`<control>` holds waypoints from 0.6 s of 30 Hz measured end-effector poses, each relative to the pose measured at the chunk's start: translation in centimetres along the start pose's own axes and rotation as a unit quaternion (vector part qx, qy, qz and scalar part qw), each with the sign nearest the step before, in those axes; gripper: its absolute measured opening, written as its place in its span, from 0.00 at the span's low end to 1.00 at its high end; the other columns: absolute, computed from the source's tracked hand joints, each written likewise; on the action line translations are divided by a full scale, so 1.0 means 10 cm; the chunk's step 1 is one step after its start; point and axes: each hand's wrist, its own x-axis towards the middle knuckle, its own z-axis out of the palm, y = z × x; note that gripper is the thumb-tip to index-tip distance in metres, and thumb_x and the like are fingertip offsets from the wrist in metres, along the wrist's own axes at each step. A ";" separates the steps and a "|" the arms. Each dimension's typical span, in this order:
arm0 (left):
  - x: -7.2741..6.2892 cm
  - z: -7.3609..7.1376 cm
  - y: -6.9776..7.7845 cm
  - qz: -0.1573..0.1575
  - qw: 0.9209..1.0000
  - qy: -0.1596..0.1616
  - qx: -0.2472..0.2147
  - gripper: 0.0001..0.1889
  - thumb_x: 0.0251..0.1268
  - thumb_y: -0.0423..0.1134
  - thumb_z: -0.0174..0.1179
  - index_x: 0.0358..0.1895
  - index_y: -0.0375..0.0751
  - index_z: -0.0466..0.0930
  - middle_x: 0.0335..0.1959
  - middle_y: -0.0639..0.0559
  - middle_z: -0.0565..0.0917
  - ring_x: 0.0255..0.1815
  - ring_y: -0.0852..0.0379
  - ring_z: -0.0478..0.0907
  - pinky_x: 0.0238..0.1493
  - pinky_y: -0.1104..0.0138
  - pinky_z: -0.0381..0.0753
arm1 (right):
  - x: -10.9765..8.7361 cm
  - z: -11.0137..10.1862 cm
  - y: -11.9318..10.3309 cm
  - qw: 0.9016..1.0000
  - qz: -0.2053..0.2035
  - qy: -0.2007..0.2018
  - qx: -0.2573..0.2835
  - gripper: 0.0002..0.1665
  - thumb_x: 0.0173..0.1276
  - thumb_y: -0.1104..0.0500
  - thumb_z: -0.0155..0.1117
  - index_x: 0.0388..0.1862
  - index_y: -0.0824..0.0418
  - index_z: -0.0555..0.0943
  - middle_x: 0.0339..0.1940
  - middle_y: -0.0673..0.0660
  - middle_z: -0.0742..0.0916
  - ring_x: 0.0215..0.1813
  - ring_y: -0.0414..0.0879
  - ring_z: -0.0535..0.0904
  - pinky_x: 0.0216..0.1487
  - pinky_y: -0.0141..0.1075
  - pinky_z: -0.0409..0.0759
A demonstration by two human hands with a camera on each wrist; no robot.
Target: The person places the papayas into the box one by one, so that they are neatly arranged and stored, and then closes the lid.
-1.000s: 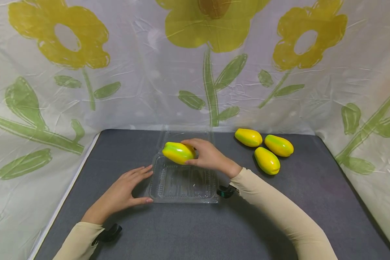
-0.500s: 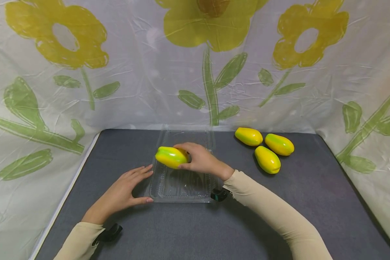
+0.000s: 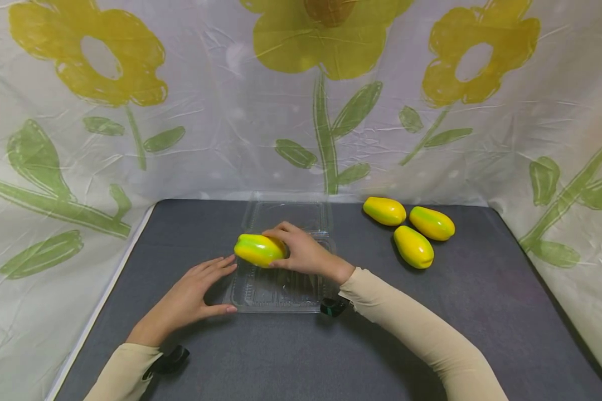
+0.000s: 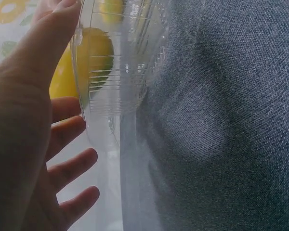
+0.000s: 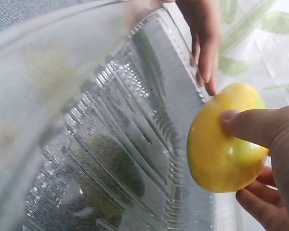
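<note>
**Glossy yellow-and-green oblong fruit (image 3: pixel 256 250) held above clear ribbed plastic clamshell container (image 3: pixel 281 298)**

Your right hand (image 3: pixel 306 253): grip clamped on the fruit, thumb on one side, fingers on the other. The fruit lies sideways over the left part of the container's base; in the head view its free end reaches the left rim. Whether it touches the plastic, cannot tell.

Your left hand (image 3: pixel 190 298): grip apart, fingers straight along the container's left side, thumb at the near-left corner.

Surroundings: the container rests on a dark grey cloth-covered tabletop (image 3: pixel 481 289), its transparent plastic lid (image 3: pixel 291 214) laid back behind the base, toward a pale fabric backdrop (image 3: pixel 205 122) printed with yellow flowers. Three similar yellow-and-green fruits are clustered at rear right, well apart from the container: a rear-left fruit (image 3: pixel 384 211), a rear-right fruit (image 3: pixel 432 223) and a nearer fruit (image 3: pixel 413 247).

In the way: your right hand and the held fruit hide part of the base and hinge line from the head camera. A black wrist device (image 3: pixel 333 307) overlaps the near-right corner in that view. Your left fingertips are near the fruit's free end.
</note>
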 end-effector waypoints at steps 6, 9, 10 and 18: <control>0.00 -0.01 0.01 -0.010 1.000 -0.012 -0.005 0.48 0.49 0.68 0.69 0.72 0.45 0.69 0.76 0.49 0.67 0.75 0.40 0.65 0.69 0.38 0.66 | 0.00 0.05 0.00 1.000 0.007 -0.002 -0.016 0.39 0.61 0.47 0.74 0.70 0.53 0.73 0.60 0.54 0.79 0.59 0.47 0.78 0.60 0.42 0.81; 0.00 -0.01 0.01 -0.011 1.000 -0.011 -0.007 0.48 0.49 0.67 0.69 0.72 0.46 0.68 0.76 0.49 0.67 0.75 0.41 0.65 0.70 0.38 0.65 | 0.01 0.06 0.01 1.000 0.010 -0.003 -0.020 0.40 0.60 0.47 0.75 0.70 0.53 0.73 0.60 0.54 0.80 0.60 0.47 0.77 0.61 0.42 0.80; 0.00 0.00 0.02 -0.010 1.000 -0.009 -0.008 0.48 0.48 0.67 0.70 0.72 0.46 0.68 0.76 0.49 0.67 0.75 0.41 0.65 0.70 0.38 0.65 | 0.01 0.06 0.01 1.000 0.012 -0.003 -0.021 0.40 0.60 0.47 0.74 0.70 0.53 0.73 0.60 0.54 0.80 0.60 0.47 0.77 0.61 0.42 0.80; -0.02 0.01 0.01 -0.005 1.000 0.003 -0.016 0.48 0.48 0.66 0.70 0.72 0.46 0.68 0.77 0.51 0.66 0.74 0.43 0.65 0.70 0.39 0.65 | 0.01 0.08 0.00 0.999 0.025 -0.004 -0.032 0.40 0.60 0.46 0.75 0.70 0.53 0.73 0.60 0.54 0.80 0.59 0.46 0.78 0.61 0.41 0.81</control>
